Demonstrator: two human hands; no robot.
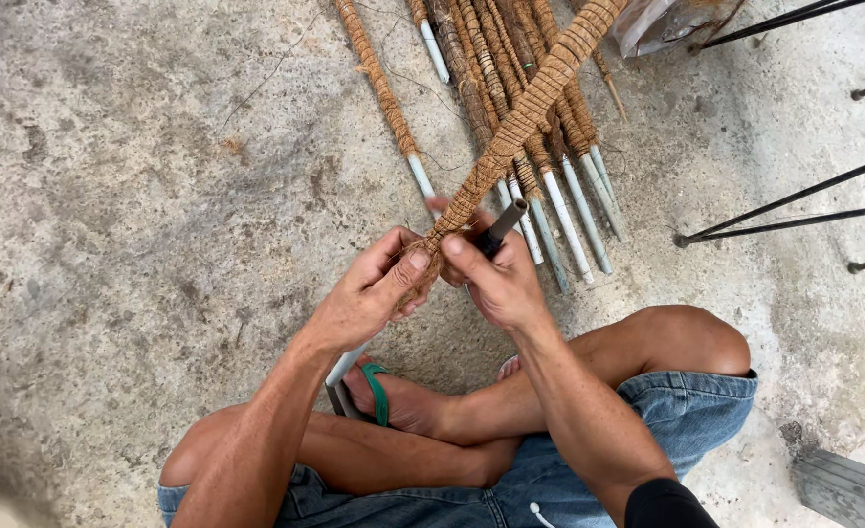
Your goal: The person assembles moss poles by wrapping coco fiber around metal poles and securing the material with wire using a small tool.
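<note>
A long pole wrapped in brown coir fibre [525,112] slants from the top right down to my hands. My left hand [369,293] grips its lower wrapped end, thumb pressed on the fibre. My right hand [496,279] holds a dark cylindrical tool [503,227] against the same end, fingers also touching the wrap. The pole's bare grey pipe end [342,370] pokes out below my left hand toward my crossed legs.
Several finished coir-wrapped poles with white pipe ends [559,205] lie on the concrete floor [139,196] just ahead. One lies apart at the left [383,93]. Thin black metal rods [794,210] stand at right. A clear plastic bag [657,22] sits at the top. A grey block [848,489] sits bottom right.
</note>
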